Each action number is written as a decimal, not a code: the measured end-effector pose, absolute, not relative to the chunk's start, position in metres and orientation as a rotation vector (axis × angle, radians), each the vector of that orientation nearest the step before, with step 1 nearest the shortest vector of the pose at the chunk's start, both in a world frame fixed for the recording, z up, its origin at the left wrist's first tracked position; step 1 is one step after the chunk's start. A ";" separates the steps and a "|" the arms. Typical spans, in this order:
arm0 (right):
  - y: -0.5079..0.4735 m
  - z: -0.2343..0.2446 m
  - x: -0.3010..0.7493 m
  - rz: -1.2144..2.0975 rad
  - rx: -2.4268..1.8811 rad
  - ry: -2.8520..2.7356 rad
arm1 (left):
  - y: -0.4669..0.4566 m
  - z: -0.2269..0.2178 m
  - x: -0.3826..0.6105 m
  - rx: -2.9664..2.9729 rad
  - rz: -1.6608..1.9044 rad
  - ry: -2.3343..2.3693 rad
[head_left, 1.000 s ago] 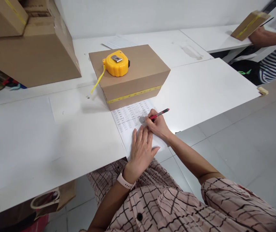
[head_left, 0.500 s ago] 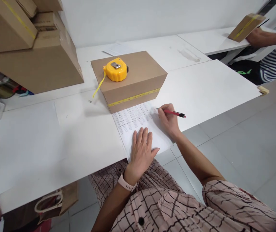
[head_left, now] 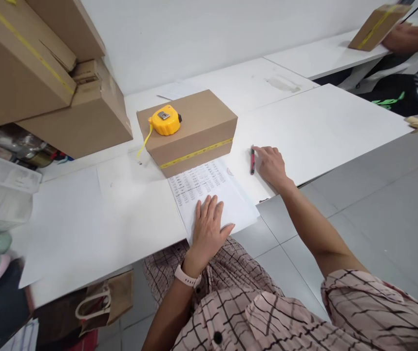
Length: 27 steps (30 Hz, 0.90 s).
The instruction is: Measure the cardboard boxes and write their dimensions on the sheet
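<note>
Spotted left hand (head_left: 209,226) spread flat, fingers open, pressing on the printed sheet (head_left: 198,183), with the cardboard box (head_left: 194,131) and yellow tape measure (head_left: 164,121) just beyond the fingertips. Caught right hand (head_left: 273,163) resting loose on the white table (head_left: 322,126), fingers uncurled and gripping nothing, red pen (head_left: 252,160) lying flat right at the fingertips, touching or not, couldn't quite tell.

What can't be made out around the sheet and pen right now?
All in the head view:
Figures on the printed sheet are too small to read.
The left hand covers its lower part; the cardboard box hides its far edge.
Whether the right hand touches the pen: too small to tell.
</note>
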State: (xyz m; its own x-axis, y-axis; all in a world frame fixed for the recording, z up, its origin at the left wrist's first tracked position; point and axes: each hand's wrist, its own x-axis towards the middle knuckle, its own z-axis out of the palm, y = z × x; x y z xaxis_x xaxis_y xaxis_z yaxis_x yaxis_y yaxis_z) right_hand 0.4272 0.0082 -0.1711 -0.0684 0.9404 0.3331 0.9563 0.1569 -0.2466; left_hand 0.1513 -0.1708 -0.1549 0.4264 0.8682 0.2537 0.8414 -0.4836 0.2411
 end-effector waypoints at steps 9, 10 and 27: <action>0.010 -0.174 0.428 -0.034 -1.786 -1.987 | -0.125 -0.079 0.102 2.247 1.158 1.586; 0.011 -0.174 0.428 -0.033 -1.779 -1.983 | -0.113 -0.061 0.094 2.229 1.248 1.645; 0.012 -0.175 0.423 -0.062 -1.767 -1.918 | 0.039 0.024 0.079 1.927 0.922 1.939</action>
